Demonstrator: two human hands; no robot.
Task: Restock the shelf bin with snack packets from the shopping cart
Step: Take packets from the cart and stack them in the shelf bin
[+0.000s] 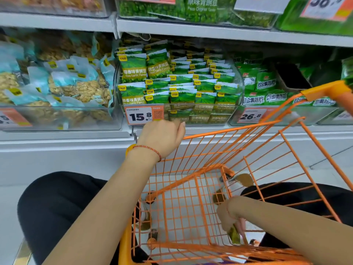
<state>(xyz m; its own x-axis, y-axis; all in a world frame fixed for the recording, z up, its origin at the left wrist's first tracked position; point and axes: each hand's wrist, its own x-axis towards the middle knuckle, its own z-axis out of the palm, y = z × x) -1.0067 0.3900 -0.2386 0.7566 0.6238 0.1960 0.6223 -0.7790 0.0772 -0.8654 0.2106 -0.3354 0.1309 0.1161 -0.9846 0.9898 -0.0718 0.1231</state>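
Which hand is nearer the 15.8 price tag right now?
Left. The left hand hangs just below the 15.8 price tag at the bin's front edge. The right hand is far lower, down inside the orange cart, gripping a green packet.

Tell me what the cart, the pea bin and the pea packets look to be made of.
Cart: seemingly metal wire with a glossy orange coating, judging by its thin welded grid. Pea bin: clear hard plastic; packets show through its front wall. Pea packets: printed plastic film, probably, with crimped top edges and a slight sheen.
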